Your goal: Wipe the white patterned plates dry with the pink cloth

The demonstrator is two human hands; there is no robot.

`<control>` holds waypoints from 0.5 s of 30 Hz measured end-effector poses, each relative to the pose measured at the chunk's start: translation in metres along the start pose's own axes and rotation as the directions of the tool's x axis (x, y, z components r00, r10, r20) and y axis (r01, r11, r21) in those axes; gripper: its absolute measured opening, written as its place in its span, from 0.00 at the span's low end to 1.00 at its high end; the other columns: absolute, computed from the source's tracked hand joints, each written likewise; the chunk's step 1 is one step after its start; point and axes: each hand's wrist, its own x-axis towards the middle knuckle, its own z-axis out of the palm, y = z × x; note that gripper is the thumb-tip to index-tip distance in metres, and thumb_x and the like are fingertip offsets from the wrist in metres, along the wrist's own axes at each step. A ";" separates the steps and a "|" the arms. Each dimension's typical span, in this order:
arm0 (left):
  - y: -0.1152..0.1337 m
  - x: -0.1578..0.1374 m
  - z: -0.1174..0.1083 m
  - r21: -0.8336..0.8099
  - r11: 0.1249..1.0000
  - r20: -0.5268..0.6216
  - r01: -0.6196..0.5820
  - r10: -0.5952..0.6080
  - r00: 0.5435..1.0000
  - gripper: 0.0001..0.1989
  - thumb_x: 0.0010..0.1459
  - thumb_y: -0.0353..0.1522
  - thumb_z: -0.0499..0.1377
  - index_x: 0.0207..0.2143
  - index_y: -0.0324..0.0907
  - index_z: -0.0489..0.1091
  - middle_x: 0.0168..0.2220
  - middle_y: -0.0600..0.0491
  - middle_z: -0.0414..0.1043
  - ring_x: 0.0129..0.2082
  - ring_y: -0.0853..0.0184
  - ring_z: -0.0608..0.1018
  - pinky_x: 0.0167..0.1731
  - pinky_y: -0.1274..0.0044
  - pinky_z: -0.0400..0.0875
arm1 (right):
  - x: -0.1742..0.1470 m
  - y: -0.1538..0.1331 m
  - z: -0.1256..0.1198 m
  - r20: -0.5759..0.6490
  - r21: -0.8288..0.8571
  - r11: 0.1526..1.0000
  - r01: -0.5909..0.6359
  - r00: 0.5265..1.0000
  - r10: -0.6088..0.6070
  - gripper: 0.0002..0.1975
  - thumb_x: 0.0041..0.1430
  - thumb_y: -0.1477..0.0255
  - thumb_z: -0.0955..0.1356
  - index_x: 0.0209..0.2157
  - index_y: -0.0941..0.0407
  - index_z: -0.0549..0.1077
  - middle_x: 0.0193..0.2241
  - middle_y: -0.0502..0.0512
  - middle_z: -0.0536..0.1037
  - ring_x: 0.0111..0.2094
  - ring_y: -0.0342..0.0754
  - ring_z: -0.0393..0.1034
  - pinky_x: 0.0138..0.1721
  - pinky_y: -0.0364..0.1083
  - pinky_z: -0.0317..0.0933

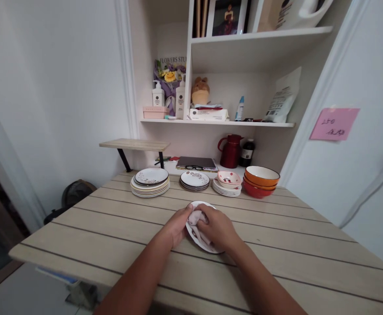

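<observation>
A white plate (194,236) with a dark rim is in front of me over the middle of the wooden table, partly covered by my hands. Its left edge is gripped by my left hand (179,224), the thumb lying over the rim. My right hand (218,226) is closed around a crumpled pale cloth (196,217) and presses it against the plate's face. A loose end of the cloth hangs down across the plate. Some of the right fingers are hidden in the folds.
Behind the plate stand a tall plate stack (150,187), a smaller plate stack (194,180), small dishes (229,178) on white plates, and orange and red bowls (261,181). Farther back are a red jug (231,151), a dark bottle (247,153), a laptop (196,162) and a small raised shelf (134,145).
</observation>
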 end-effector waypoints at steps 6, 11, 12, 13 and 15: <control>0.001 -0.003 0.002 0.012 1.000 -0.005 -0.020 0.020 1.000 0.20 0.57 0.42 0.58 0.43 0.35 0.71 0.37 0.43 0.78 0.35 0.60 0.78 0.38 0.72 0.70 | 0.001 0.004 -0.004 0.015 -0.063 0.992 -0.105 0.994 0.106 0.17 0.56 0.70 0.62 0.48 0.49 0.67 0.44 0.53 0.76 0.41 0.49 0.68 0.31 0.43 0.48; 0.000 -0.003 0.001 0.017 1.000 0.004 -0.009 0.009 1.000 0.20 0.56 0.42 0.59 0.42 0.35 0.72 0.38 0.42 0.78 0.37 0.59 0.78 0.40 0.71 0.70 | -0.001 0.007 -0.007 0.082 -0.132 0.985 -0.109 0.989 0.120 0.15 0.54 0.71 0.62 0.45 0.50 0.66 0.40 0.54 0.77 0.37 0.49 0.68 0.28 0.44 0.44; 0.000 -0.003 0.001 0.018 1.000 -0.006 -0.006 0.006 1.000 0.19 0.56 0.42 0.59 0.42 0.35 0.72 0.38 0.42 0.78 0.37 0.59 0.78 0.40 0.71 0.71 | -0.002 0.007 -0.008 0.098 -0.138 0.986 -0.093 0.989 0.107 0.14 0.54 0.71 0.62 0.44 0.51 0.66 0.39 0.54 0.77 0.36 0.49 0.68 0.28 0.44 0.44; 0.000 -0.003 0.001 0.020 1.000 -0.016 -0.003 0.003 1.000 0.19 0.55 0.42 0.59 0.42 0.35 0.71 0.38 0.43 0.78 0.37 0.59 0.78 0.40 0.71 0.71 | -0.002 0.007 -0.009 0.114 -0.136 0.988 -0.072 0.990 0.088 0.14 0.53 0.72 0.62 0.44 0.51 0.66 0.38 0.54 0.77 0.35 0.48 0.67 0.28 0.44 0.43; 0.001 -0.003 0.001 0.029 1.000 -0.028 -0.002 0.003 1.000 0.19 0.55 0.41 0.59 0.43 0.35 0.71 0.37 0.42 0.78 0.36 0.59 0.78 0.39 0.71 0.71 | -0.004 0.007 -0.010 0.134 -0.116 0.993 -0.029 0.990 0.044 0.15 0.52 0.72 0.62 0.44 0.52 0.66 0.37 0.54 0.76 0.34 0.48 0.67 0.29 0.43 0.44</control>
